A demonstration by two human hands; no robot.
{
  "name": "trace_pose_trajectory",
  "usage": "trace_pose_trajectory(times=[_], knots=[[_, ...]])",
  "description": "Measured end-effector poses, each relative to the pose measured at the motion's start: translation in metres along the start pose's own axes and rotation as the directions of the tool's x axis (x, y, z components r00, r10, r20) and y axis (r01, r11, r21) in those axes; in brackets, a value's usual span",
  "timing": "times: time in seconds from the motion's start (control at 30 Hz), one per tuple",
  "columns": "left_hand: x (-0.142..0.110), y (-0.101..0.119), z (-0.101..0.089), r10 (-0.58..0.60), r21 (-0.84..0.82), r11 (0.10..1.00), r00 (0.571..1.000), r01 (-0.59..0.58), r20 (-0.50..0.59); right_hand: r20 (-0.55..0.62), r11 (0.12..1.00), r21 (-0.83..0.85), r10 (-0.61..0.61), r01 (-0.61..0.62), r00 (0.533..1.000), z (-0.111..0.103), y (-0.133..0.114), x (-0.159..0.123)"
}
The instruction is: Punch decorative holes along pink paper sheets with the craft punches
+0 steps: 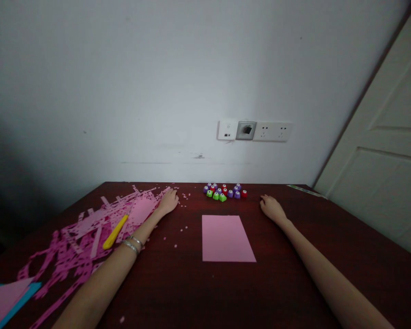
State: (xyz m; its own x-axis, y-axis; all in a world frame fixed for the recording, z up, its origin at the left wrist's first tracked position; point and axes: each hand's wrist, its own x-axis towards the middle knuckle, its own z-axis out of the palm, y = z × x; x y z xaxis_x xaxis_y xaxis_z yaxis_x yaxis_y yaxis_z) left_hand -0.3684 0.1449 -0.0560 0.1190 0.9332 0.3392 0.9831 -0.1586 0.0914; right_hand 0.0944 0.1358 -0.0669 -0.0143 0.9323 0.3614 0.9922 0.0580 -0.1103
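My left hand (169, 201) lies palm down at the right edge of a heap of punched pink paper strips (89, 233), fingers toward the wall, with nothing visible in it. My right hand (272, 208) rests palm down on the bare tabletop to the right, its fingers loosely laid and nothing visible in them. Between my forearms lies a flat pink sheet of paper (227, 238), which neither hand touches. Behind it stand several small craft punches (217, 196) in green, purple and red, grouped close to the wall.
A yellow, long-handled tool (115, 232) lies on the paper strips. Pink and blue sheets (7, 299) stick in at the lower left. Tiny paper cut-outs (175, 246) dot the dark red table (178, 292). A thin flat strip (306, 190) lies at the back right. Sockets (272, 131) are on the wall.
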Motion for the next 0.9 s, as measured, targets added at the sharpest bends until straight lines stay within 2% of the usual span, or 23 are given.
trace_pose_trajectory(times=[0.33,0.63,0.73,0.8,0.9], knots=[[-0.002,0.002,-0.002,-0.005,0.000,1.000,1.000,0.005,0.010,0.007,1.000,-0.009,-0.013,0.013,1.000,-0.002,0.000,-0.001],[-0.006,0.010,-0.015,0.022,-0.029,0.999,0.999,-0.023,-0.030,-0.013,1.000,-0.012,-0.020,0.020,1.000,-0.001,0.001,-0.001],[-0.010,0.026,-0.027,0.063,-0.043,0.997,0.995,-0.066,-0.072,0.000,1.000,-0.018,-0.011,0.011,1.000,-0.002,0.001,0.000],[-0.015,0.042,-0.042,0.168,-0.094,0.979,0.979,-0.179,-0.112,0.003,1.000,-0.014,-0.008,0.008,1.000,-0.004,0.001,0.000],[-0.028,0.064,-0.077,0.323,-0.145,0.927,0.933,-0.346,-0.162,0.003,1.000,0.000,0.000,0.000,1.000,-0.005,0.000,-0.001]])
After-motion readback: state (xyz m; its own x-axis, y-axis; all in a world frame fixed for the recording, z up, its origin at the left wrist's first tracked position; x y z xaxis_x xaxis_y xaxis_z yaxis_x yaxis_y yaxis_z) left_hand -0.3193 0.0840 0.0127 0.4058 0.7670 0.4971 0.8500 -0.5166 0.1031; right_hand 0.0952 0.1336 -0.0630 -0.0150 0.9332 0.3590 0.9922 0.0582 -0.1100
